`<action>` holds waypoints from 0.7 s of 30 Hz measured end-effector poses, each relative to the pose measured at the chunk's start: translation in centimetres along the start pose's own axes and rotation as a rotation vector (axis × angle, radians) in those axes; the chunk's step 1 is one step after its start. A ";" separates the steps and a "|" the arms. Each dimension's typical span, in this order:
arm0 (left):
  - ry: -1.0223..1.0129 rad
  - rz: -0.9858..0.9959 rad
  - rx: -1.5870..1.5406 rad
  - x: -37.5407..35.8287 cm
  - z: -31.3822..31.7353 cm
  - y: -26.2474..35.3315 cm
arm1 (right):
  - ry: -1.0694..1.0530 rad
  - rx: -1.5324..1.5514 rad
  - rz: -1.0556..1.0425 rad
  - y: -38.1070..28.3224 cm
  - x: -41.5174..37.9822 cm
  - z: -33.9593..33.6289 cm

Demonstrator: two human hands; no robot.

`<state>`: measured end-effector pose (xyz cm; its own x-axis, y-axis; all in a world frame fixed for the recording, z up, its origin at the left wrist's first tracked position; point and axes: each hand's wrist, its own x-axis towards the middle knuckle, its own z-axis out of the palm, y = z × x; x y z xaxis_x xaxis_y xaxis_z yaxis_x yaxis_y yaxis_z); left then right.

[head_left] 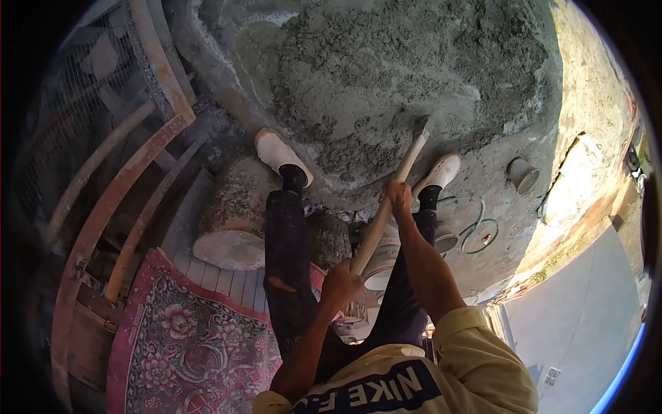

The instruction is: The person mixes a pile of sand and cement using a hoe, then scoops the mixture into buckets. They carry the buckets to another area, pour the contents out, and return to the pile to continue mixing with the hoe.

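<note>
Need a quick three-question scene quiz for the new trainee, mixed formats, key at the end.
1. Which hand grips the wooden handle closer to the grey mix: the left hand or the right hand?
2. True or false: both shoes are black.
3. Multiple choice. What lies looped on the ground, beyond the right shoe on the person's right?
a) a red chain
b) a green hose or cord
c) a white rope

Key: 1. right hand; 2. false; 3. b
</note>
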<state>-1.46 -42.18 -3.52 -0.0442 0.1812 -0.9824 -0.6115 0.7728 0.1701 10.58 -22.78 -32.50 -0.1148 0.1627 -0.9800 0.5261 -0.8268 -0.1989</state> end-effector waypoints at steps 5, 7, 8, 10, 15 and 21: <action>0.063 -0.055 0.226 -2.4 -1.5 3.1 | 0.210 -0.493 0.253 -5.1 -7.1 10.1; 0.063 -0.025 0.345 -3.6 -2.1 6.6 | 0.107 -0.180 0.289 -6.4 -7.1 9.5; 0.075 -0.023 0.327 -4.4 -2.8 7.2 | 0.098 -0.199 0.284 -6.4 -7.3 9.6; 0.072 0.028 0.355 -6.5 -4.4 7.5 | 0.124 0.140 0.428 -6.3 -7.9 10.0; 0.063 -0.027 0.418 -20.1 -12.8 5.4 | 0.032 0.278 0.302 -5.3 -22.8 17.7; 0.197 -0.065 0.350 -19.6 -21.3 -9.2 | 0.006 0.295 0.504 -0.4 -27.8 25.6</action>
<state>-11.78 -65.85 12.57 -0.1854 0.0310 -0.9822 -0.3138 0.9453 0.0891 -8.04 -40.76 -4.96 0.0940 -0.2874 -0.9532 0.2570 -0.9180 0.3021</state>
